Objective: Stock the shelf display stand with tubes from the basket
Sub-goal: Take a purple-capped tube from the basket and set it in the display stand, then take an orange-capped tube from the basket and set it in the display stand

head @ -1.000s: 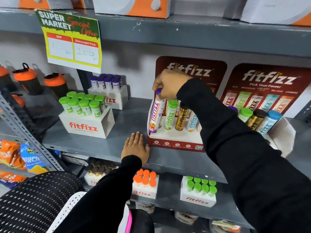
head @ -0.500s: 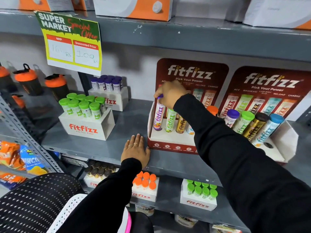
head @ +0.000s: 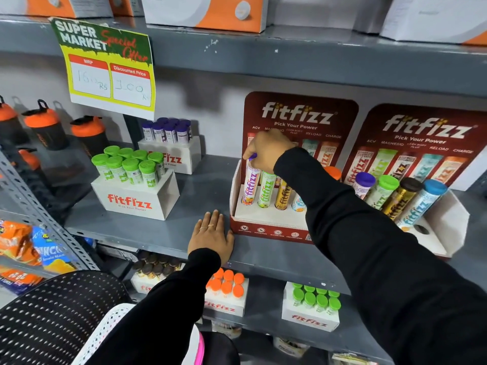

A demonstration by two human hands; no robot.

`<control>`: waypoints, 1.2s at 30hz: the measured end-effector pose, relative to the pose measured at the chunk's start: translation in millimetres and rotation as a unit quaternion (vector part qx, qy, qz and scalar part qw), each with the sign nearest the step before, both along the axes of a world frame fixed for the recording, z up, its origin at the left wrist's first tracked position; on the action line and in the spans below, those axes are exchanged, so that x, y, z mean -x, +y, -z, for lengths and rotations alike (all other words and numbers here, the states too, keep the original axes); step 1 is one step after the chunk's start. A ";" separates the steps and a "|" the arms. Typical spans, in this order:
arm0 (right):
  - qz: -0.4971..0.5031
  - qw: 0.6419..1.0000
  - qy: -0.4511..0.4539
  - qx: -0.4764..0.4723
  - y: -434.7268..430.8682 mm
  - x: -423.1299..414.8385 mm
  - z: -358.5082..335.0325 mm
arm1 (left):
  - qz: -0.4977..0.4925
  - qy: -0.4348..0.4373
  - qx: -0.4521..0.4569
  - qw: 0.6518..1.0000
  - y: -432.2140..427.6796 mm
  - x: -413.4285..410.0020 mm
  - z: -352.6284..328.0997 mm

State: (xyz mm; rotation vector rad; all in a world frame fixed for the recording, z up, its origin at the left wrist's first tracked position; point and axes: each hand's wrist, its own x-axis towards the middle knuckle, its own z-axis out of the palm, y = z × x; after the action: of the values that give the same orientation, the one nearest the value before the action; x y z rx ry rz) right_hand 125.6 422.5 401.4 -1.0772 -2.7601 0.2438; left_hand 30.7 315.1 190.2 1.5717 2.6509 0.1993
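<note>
Right hand (head: 266, 151) pinches the purple-capped tube (head: 250, 184) in the display stand (head: 266, 219); left hand (head: 210, 237) rests flat beside it.

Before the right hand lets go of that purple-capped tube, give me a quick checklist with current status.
1. Purple-capped tube base down in the leftmost slot of the display stand: ok.
2. Tube leaning back in line with the green tube beside it: ok.
3. Right hand fingers on the cap: ok, not released.
4. Left hand flat on the shelf, beside the stand: ok.
5. Tube fully seated: cannot tell.
6. Rightmost slots of this stand: cannot tell, the sleeve hides them.
</note>
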 end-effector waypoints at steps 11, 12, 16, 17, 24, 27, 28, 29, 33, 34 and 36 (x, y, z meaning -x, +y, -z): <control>-0.004 0.999 -0.023 -0.046 -8.4 8.9 15.8 | -0.002 0.011 0.018 1.000 1.6 -0.4 1.5; -0.001 0.999 -0.009 -0.050 -13.2 7.8 15.0 | -0.002 0.007 0.020 1.000 1.4 -0.1 0.4; -0.042 0.987 0.107 -0.110 -40.2 11.2 24.5 | 0.008 0.000 -0.066 0.998 -10.0 3.0 -0.5; -0.072 0.977 0.145 -0.141 -49.8 17.1 33.8 | 0.004 0.010 -0.114 0.993 -20.7 2.7 1.2; -0.262 0.946 0.183 -0.054 -146.5 77.5 155.9 | -0.146 -0.012 -0.162 0.976 -154.8 2.0 104.0; -0.298 0.952 0.047 0.045 -187.9 94.6 222.7 | -0.232 -0.068 -0.056 0.969 -219.9 -8.5 155.6; -0.301 0.951 -0.008 0.065 -200.5 101.2 246.5 | -0.259 -0.080 -0.024 0.962 -237.9 -12.9 172.3; -0.310 0.946 -0.057 0.079 -211.9 106.1 268.4 | -0.282 -0.096 0.007 0.955 -253.6 -17.3 187.4; -0.315 0.931 -0.154 0.101 -236.4 123.9 336.3 | -0.357 -0.134 0.072 0.922 -283.6 -24.6 231.7; -0.319 0.924 -0.175 0.117 -239.1 130.0 352.6 | -0.364 -0.137 0.065 0.919 -284.1 -24.1 238.8; -0.302 0.920 -0.212 0.134 -239.0 144.0 377.2 | -0.369 -0.136 0.053 0.918 -280.3 -21.4 247.4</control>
State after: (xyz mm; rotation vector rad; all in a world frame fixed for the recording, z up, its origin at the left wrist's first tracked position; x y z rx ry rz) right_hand -18.4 183.5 24.2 -0.2924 -3.4757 0.5332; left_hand 52.1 34.8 -57.2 0.4051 2.8110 0.2662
